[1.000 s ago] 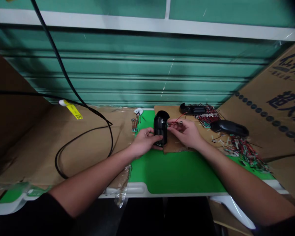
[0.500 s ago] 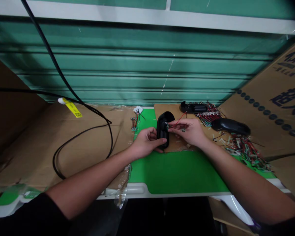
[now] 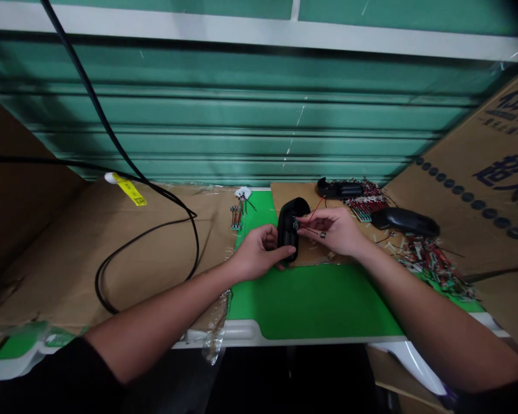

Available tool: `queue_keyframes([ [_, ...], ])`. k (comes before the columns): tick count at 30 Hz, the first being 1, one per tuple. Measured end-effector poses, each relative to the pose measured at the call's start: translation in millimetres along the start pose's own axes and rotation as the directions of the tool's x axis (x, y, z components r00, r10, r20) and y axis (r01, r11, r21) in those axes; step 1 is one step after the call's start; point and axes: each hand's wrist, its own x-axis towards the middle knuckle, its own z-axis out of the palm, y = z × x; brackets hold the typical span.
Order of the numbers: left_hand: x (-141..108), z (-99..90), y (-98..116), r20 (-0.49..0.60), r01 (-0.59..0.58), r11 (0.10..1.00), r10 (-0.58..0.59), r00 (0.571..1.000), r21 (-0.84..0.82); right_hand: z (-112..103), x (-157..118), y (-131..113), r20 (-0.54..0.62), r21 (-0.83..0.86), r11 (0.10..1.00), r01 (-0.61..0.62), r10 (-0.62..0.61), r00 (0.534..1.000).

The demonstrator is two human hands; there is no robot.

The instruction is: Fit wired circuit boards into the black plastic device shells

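Note:
A black plastic housing (image 3: 288,227) is held upright over the green table mat, its hollow side facing me. My left hand (image 3: 261,252) grips its left side and lower end, thumb across the front. My right hand (image 3: 334,230) pinches a small circuit board (image 3: 296,224) at the housing's inner right edge. From that board run thin red and black wires, and a small round metallic part (image 3: 323,235) hangs at the end of one, below my right fingers. How far the board sits inside the housing cannot be made out.
Behind my right hand lie another open black housing (image 3: 339,188) and wired boards (image 3: 366,207). A dark shell (image 3: 406,222) and a wire pile (image 3: 442,267) are further right. Small boards (image 3: 236,217) lie left of centre. A black cable (image 3: 97,273) loops over cardboard (image 3: 155,253).
The housing has shifted slightly right and tilted a little. My right hand and the board have moved slightly right with it, both hands keeping their hold.

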Motion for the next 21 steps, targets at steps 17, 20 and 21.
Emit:
queue_keyframes([
  [17, -0.8, -0.1, 0.0, -0.002, -0.046, 0.998, 0.046, 0.999, 0.033, 10.6, -2.7, 0.9, -0.186, 0.025, 1.000, -0.016, 0.021, 0.982],
  [20, -0.6, 0.1, 0.0, -0.008, -0.070, 0.997, 0.070, 0.997, 0.038, 12.7, -3.2, -2.9, -0.222, 0.013, 1.000, -0.024, 0.027, 0.975],
  [21, -0.4, 0.1, -0.1, -0.011, -0.079, 0.996, 0.079, 0.997, 0.039, 13.6, -3.5, -4.0, -0.219, 0.022, 0.999, -0.049, 0.052, 0.974],
])
